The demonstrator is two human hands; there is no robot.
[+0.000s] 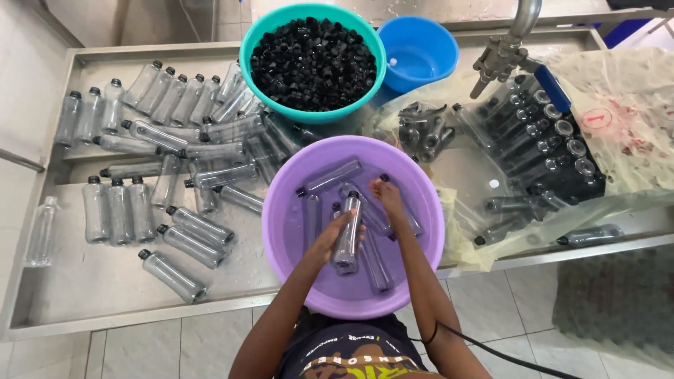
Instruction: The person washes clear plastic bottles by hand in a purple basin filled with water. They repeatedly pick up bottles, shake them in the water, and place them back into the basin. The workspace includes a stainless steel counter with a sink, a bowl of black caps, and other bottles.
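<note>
My left hand [330, 238] grips a clear plastic bottle with a black cap [347, 228], held upright over the purple basin [281, 231]. My right hand [387, 198] reaches into the same basin and touches the cap end of another capped bottle [402, 214] lying in the water. Several more capped bottles, such as one near the far rim [330, 177], float or lie in the basin.
A teal bowl [247, 49] full of black caps stands behind the basin, with a blue bowl [439, 60] of water to its right. Many capped bottles [189, 245] lie on the steel tray at left. Uncapped bottles [554, 140] sit in plastic bags at right, under a filling nozzle [500, 60].
</note>
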